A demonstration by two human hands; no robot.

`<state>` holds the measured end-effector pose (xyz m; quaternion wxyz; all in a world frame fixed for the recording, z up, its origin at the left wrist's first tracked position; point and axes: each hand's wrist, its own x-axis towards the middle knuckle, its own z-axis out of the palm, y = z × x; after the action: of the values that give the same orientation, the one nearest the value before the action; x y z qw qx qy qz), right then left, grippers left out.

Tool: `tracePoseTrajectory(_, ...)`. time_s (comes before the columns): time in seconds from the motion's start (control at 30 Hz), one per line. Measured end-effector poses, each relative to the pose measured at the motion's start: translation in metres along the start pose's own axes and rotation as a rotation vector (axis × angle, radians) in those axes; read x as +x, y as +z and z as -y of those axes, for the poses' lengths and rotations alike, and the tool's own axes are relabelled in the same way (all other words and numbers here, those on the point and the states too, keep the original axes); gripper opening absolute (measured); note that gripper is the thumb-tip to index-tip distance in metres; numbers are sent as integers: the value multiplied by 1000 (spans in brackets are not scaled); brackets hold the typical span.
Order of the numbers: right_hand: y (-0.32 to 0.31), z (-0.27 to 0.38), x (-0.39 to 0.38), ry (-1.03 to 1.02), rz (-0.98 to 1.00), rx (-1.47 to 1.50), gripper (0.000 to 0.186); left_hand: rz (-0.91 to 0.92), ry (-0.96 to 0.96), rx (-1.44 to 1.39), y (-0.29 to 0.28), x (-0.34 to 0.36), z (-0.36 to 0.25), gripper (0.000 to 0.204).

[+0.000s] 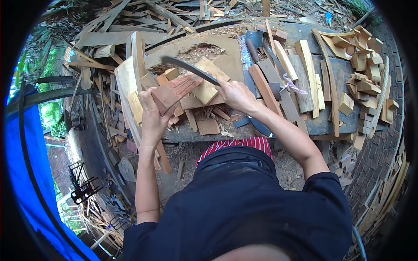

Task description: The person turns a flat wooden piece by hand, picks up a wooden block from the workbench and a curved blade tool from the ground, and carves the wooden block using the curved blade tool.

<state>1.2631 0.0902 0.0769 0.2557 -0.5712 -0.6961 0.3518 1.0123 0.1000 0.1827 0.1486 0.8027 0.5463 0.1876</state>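
Observation:
My left hand [153, 115] is closed round the lower end of a reddish-brown wood block [176, 90], whose upper end is rough and split. In my right hand [237, 95] is a machete [189, 67] with a long dark blade; the fist hides its handle. The blade slants up and left, passing just above the block's split end; whether they touch I cannot tell. Beneath them a pale wood block [205, 90] rests on the worn bench [235, 56]. Small offcuts lie beside my left hand.
To the right on the bench lie a brown wood strip [265, 89], a pale stick [310, 74] and a long curved strip [332, 87]. A pile of cut blocks [370, 56] sits at the far right. Scrap wood [117, 37] heaps up behind. A blue tarp [26, 161] hangs at left.

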Motion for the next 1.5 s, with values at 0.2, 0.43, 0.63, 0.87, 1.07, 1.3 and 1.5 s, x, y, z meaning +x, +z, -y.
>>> tracePoseTrajectory(0.2,-55,84,10,-189,-332,200,21,-55,-72,54,3,-1,-5,63)
tracePoseTrajectory(0.43,16,21,-2,-84,-2,-100,22,-121,-175,-112,14,-3,4,68)
tracePoseTrajectory(0.63,-39,88,11,-269,-186,143,22,-86,-185,11,9,1,-4,69)
tracePoseTrajectory(0.87,1,41,2,-104,-116,-7,18,-125,-115,58,9,14,-16,68)
tracePoseTrajectory(1.07,1,38,7,-61,7,-21,22,-133,-95,38,9,16,-9,64)
tracePoseTrajectory(1.3,-60,106,16,-428,-531,230,23,-140,-128,63,5,9,-7,63)
tracePoseTrajectory(1.5,19,-20,6,144,117,-101,23,-116,-119,-12,13,5,0,63)
